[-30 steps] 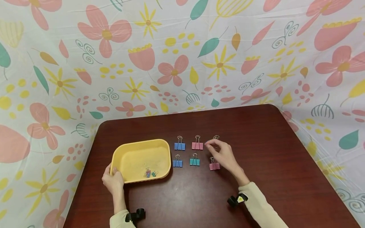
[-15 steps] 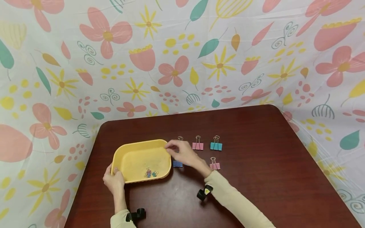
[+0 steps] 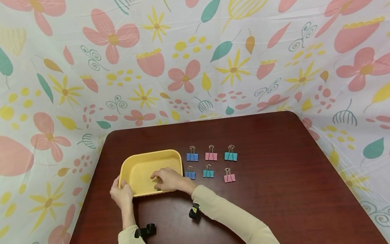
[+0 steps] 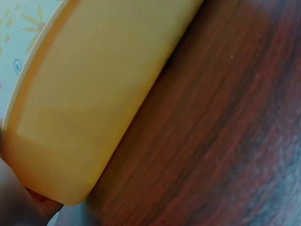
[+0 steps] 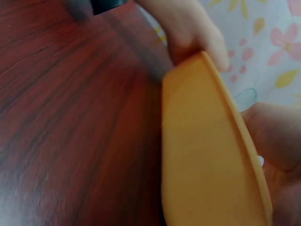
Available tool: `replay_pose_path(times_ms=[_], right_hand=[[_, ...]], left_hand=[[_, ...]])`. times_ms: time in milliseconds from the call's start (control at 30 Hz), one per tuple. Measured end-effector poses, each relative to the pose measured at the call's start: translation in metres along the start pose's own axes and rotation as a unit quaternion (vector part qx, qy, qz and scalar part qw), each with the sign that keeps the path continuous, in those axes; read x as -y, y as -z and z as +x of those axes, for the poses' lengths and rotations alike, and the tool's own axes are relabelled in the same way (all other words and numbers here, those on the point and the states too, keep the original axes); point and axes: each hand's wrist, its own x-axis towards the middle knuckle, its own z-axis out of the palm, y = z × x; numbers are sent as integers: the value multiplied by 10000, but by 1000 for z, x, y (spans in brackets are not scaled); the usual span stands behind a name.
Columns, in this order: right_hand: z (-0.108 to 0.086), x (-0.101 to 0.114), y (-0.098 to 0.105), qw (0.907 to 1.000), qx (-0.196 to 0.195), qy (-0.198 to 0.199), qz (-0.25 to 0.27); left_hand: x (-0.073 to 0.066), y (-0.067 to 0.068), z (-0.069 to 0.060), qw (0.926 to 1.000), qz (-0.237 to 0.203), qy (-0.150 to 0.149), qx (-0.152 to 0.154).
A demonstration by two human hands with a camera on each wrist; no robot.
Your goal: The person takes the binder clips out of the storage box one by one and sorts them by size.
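Note:
My left hand (image 3: 122, 195) grips the left front corner of a yellow plastic tray (image 3: 143, 154), thumb over the rim; in the left wrist view the tray's outer wall (image 4: 89, 103) fills much of the picture. Inside the tray, my right hand (image 3: 167, 179) reaches down over a few small binder clips (image 3: 157, 188). Its thumb and forefinger look apart, with the clips between and under them, partly hidden. The right wrist view shows the tray wall (image 5: 207, 141) in front, covering the right fingertips.
Right of the tray, binder clips lie in two rows: blue (image 3: 192, 157), pink (image 3: 211, 156) and teal (image 3: 230, 156) behind; smaller blue (image 3: 190, 175), teal (image 3: 208, 173) and pink (image 3: 229, 178) in front. A flowered cloth (image 3: 186, 78) hangs behind the dark wooden table (image 3: 274, 162).
My right hand has moved left from beside the back teal clip, over the tray's right rim and down into the tray. The left hand and tray have stayed put.

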Motion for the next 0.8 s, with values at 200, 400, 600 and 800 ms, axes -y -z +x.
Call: replay_pose_path(times_ms=[200,400,600,800], right_hand=[[10,1,-9,9989,307,195,298],[9,-1,-12,9972,532,195,495],[6,0,-13,9968,143,106,782],[4,1,-10,9924,-335,-39,1181]], left_hand=[[0,1,0,10000,-11,13,39],[1,3,-2,10000,-13,72,51],[1,3,-2,9999,8,94,80],[0,2,-2,10000,25,46,49]])
